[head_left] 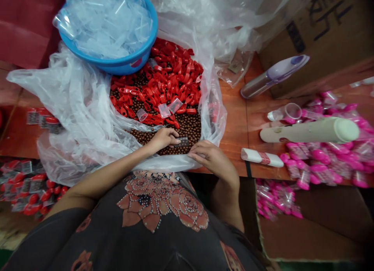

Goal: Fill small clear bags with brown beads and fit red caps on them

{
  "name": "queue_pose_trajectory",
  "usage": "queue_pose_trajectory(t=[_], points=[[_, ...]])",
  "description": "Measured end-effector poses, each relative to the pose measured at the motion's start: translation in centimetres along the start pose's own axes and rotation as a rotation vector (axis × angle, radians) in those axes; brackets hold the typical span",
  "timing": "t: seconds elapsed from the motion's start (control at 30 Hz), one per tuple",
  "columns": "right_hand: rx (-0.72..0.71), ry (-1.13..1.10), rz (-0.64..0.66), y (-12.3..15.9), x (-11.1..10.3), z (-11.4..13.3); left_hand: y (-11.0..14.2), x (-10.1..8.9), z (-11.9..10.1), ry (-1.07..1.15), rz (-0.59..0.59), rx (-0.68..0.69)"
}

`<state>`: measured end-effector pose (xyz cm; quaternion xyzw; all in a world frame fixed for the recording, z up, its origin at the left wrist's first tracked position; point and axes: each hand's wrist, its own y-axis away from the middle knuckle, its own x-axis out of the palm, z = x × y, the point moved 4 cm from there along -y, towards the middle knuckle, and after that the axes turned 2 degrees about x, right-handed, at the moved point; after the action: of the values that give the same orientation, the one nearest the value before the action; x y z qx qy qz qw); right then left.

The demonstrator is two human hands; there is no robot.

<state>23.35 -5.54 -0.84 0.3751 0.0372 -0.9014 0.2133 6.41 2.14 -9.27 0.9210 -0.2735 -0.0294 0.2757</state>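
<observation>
My left hand [163, 139] lies over a heap of small brown beads [187, 129], its fingertips on a small clear plastic bag [182, 142] with something dark inside. My right hand [210, 159] rests just to the right, on the folded edge of a clear plastic liner [78, 107], and holds nothing visible. Beyond the hands, glossy red plastic pieces [169, 84] cover the far part of the beads. Several small clear bags [165, 110] lie on top. A blue plastic basin [154, 29] full of clear bags stands at the far edge.
A wooden table [233, 123] runs beneath everything. To the right lie pink packaged items [321, 158], a cream tube [309, 131] and a purple-and-clear bottle [274, 76]. Bagged red items [29, 189] sit at lower left. Cardboard boxes [321, 37] stand behind and below right.
</observation>
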Motion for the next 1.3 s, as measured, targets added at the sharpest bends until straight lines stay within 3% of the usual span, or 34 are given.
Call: queue_pose_trajectory(t=[0.23,0.47,0.7,0.83,1.03,1.17,1.3], points=[[0.094,-0.099,-0.169,0.4,-1.5,-1.1,0.1,0.8,0.2,0.107,0.052,0.000],[0.215,-0.165,-0.550,-1.1,-2.3,-3.5,-0.1,1.5,0.6,0.128,0.025,-0.008],[0.144,-0.005,-0.534,-6.0,-2.7,-5.2,-0.1,1.6,0.2,0.107,-0.044,0.016],[0.088,0.099,-0.480,-8.9,-2.2,-5.7,0.1,1.5,0.0,0.235,-0.034,0.005],[0.147,0.256,-0.417,-10.2,-1.3,-6.2,1.5,0.5,-0.5,0.430,0.034,-0.026],[0.170,0.089,-0.523,-9.3,-1.4,-5.8,2.9,-0.4,-1.4,0.509,0.069,0.018],[0.282,-0.377,-0.623,-7.9,-0.8,-5.5,4.0,-1.3,-2.3,0.540,0.045,0.128]])
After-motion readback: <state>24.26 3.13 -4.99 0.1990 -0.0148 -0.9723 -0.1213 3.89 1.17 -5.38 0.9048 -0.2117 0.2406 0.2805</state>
